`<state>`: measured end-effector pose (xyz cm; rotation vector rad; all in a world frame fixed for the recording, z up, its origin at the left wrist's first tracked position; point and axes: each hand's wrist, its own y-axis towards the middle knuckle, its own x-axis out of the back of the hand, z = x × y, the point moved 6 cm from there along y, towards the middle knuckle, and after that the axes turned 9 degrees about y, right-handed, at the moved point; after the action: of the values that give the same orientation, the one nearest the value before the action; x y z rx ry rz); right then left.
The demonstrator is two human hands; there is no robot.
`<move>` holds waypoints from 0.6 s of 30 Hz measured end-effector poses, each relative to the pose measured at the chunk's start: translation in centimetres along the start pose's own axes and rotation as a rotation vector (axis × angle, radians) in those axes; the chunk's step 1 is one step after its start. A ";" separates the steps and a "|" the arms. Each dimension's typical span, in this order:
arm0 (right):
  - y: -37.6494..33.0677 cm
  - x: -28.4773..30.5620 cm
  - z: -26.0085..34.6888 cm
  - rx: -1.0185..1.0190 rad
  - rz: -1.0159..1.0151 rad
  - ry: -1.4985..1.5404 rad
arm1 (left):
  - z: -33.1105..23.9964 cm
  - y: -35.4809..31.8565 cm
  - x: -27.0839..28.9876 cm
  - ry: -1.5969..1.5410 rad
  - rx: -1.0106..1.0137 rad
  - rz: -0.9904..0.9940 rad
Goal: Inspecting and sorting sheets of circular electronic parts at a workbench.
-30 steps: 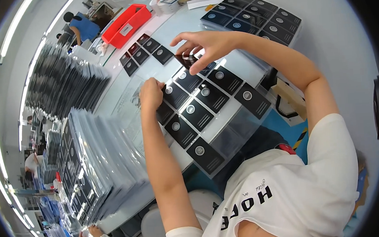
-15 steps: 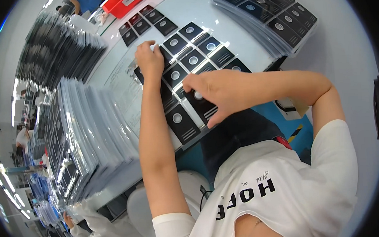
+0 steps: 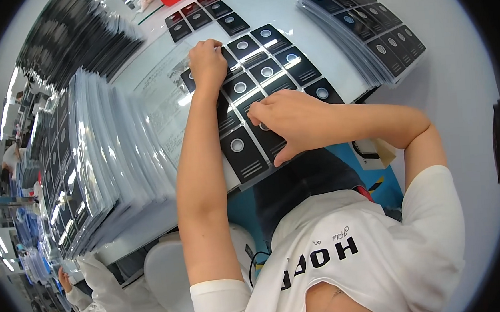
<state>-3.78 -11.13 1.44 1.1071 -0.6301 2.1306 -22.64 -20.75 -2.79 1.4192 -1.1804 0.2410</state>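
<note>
Black cards point(image 3: 244, 150), each with a round silver mark, laid in rows under a clear sheet point(image 3: 160, 98) at table point(image 3: 464, 103) centre, long axes running near-left to far-right. Left hand point(image 3: 207, 64) clenched, pressing down on the sheet's far part. Right hand point(image 3: 294, 122) flat, fingers spread, fingertips pushing a near card, grasping nothing. Sheet stacks point(image 3: 95, 159) left; card stack point(image 3: 368, 34) far right.

Matt black cards point(image 3: 243, 153), glossy clear plastic sleeves point(image 3: 118, 147), smooth white tabletop point(image 3: 458, 92), white cotton-like shirt point(image 3: 371, 263)
</note>
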 end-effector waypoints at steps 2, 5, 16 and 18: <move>0.1 -0.1 0.2 0.015 -0.004 -0.016 | 0.1 -0.1 0.1 -0.011 0.015 0.012; 0.2 -0.3 0.4 0.017 0.023 -0.015 | 0.3 -0.3 0.1 0.011 0.029 0.020; 0.7 -0.9 0.9 0.063 0.008 -0.081 | 0.5 -0.5 0.1 0.068 0.011 0.053; 0.6 -1.0 0.9 0.065 0.007 -0.088 | 0.5 -0.5 0.2 0.064 0.004 0.051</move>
<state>-3.31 -12.48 1.06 1.2421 -0.6094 2.1312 -22.41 -21.35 -3.14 1.3765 -1.1650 0.3225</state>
